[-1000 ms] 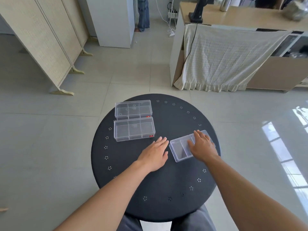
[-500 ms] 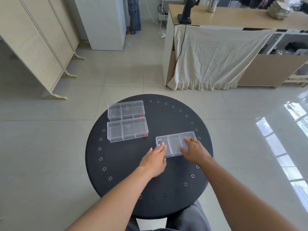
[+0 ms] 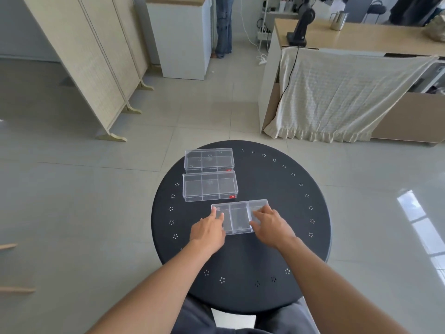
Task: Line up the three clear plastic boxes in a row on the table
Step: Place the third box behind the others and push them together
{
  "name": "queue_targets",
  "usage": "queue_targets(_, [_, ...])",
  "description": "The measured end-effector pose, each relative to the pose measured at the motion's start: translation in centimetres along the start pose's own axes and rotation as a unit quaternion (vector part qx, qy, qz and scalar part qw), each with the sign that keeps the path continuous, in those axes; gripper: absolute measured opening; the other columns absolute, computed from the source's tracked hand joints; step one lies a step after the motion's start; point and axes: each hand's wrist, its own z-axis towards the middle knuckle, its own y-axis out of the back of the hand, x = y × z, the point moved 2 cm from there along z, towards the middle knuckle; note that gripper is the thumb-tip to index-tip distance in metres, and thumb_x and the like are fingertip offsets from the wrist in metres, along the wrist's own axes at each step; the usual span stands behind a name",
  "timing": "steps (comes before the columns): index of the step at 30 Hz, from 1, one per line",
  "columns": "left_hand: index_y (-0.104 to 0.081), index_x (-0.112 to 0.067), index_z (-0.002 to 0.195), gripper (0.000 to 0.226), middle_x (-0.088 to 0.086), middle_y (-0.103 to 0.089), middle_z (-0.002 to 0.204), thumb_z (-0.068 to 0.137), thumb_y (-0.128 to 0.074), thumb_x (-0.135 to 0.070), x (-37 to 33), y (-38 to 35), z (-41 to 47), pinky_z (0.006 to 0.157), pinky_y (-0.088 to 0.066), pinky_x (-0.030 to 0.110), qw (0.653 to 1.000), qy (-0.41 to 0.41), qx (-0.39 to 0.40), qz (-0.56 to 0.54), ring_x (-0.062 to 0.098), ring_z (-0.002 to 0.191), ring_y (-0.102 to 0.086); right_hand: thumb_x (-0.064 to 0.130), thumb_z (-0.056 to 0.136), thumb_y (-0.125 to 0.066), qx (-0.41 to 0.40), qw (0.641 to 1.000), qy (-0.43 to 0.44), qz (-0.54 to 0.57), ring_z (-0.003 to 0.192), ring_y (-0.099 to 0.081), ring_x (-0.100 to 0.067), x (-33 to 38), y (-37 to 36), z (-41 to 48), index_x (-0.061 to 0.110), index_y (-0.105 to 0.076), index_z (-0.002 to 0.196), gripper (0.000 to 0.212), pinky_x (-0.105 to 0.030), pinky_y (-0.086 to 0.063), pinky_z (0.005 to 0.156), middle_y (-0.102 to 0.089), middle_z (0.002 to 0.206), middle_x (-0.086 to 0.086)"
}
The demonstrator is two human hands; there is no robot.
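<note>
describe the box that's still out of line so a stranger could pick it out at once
On the round black table, three clear boxes lie. It is the nearest box, the one that both hands, left hand and right hand, rest on. It sits offset to the right of the two stacked in line beyond it.

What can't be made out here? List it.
- Head view: the near box has its ends covered by the left hand and right hand.
- Red labels on the middle box and far box: too small to read.
- Table legs: hidden beneath its top.
</note>
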Motion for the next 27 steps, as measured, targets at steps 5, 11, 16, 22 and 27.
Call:
queue_targets(5, [-0.028,-0.026,0.170,0.060,0.003,-0.008,0.184,0.113,-0.044,-0.033,2.5,0.1,-1.4,0.104,-0.056,0.046,0.999,0.032,-0.004,-0.001,0.033,0.134,-0.065,0.044,0.106,-0.042,0.006,1.000,0.030,-0.007,0.130,-0.046,-0.026,3.2,-0.9,0.0,0.024,-0.060,0.132,0.037,-0.049,-0.051,0.097,-0.041,0.146,0.002])
queue_targets(11, [-0.029,-0.022,0.170,0.061,0.001,-0.007,0.184,0.112,-0.045,-0.033,5.4,0.1,-2.2,0.103,-0.056,0.045,0.998,0.058,-0.021,-0.018,0.031,0.129,-0.068,0.046,0.107,-0.043,0.023,0.998,0.050,-0.005,0.139,-0.043,-0.027,5.6,-0.7,0.5,0.024,-0.060,0.137,0.041,-0.052,-0.049,0.105,-0.039,0.153,-0.002])
queue_targets(16, [-0.029,-0.016,0.170,0.062,-0.001,-0.006,0.184,0.112,-0.044,-0.033,7.0,-0.3,-2.3,0.103,-0.054,0.043,0.997,0.037,-0.029,-0.054,0.030,0.146,-0.056,0.047,0.108,-0.042,0.026,0.998,0.056,-0.015,0.146,-0.038,-0.031,6.0,-1.1,0.6,0.026,-0.041,0.154,0.050,-0.055,-0.047,0.108,-0.026,0.167,-0.002])
queue_targets(22, [-0.018,-0.008,0.173,0.070,0.008,-0.005,0.184,0.114,-0.042,-0.036,7.3,-1.7,-1.8,0.136,-0.022,0.039,0.996,-0.010,-0.048,-0.081,0.022,0.170,-0.011,0.048,0.109,-0.041,0.012,0.998,0.059,-0.032,0.157,-0.024,-0.029,6.4,-1.5,0.6,0.025,-0.024,0.164,0.062,-0.053,-0.037,0.118,-0.010,0.176,-0.001])
queue_targets(27, [-0.009,-0.005,0.173,0.074,0.010,0.006,0.183,0.115,-0.038,-0.041,7.1,-1.7,-1.1,0.137,-0.019,0.042,0.998,0.005,-0.022,-0.064,0.024,0.171,-0.004,0.048,0.109,-0.041,0.030,0.998,0.058,-0.015,0.160,-0.022,-0.025,7.0,-1.8,1.6,0.024,-0.024,0.165,0.063,-0.051,-0.037,0.120,-0.004,0.178,0.001])
